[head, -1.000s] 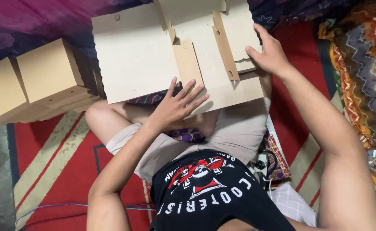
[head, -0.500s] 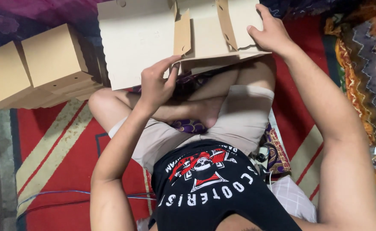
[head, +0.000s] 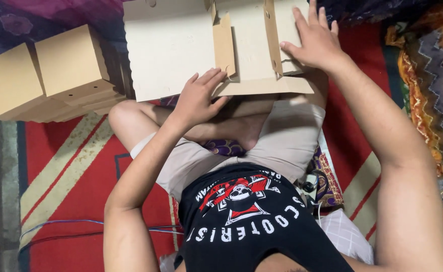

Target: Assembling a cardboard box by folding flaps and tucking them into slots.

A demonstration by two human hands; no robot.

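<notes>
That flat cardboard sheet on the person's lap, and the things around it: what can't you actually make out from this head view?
- Flat cardboard sheet: its far part is cut off by the top edge of the head view.
- Left hand: palm and fingertips face down on the sheet, so any grip is hidden.
- Right hand: fingertips cut by the top edge; it covers the flap beneath.
- Folded boxes: their contents are hidden; they are closed.
- Small items by the hip: too small to identify.

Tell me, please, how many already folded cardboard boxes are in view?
2: one folded box at the far left, another folded box beside it, touching. The flat cardboard sheet could hide more.
</notes>
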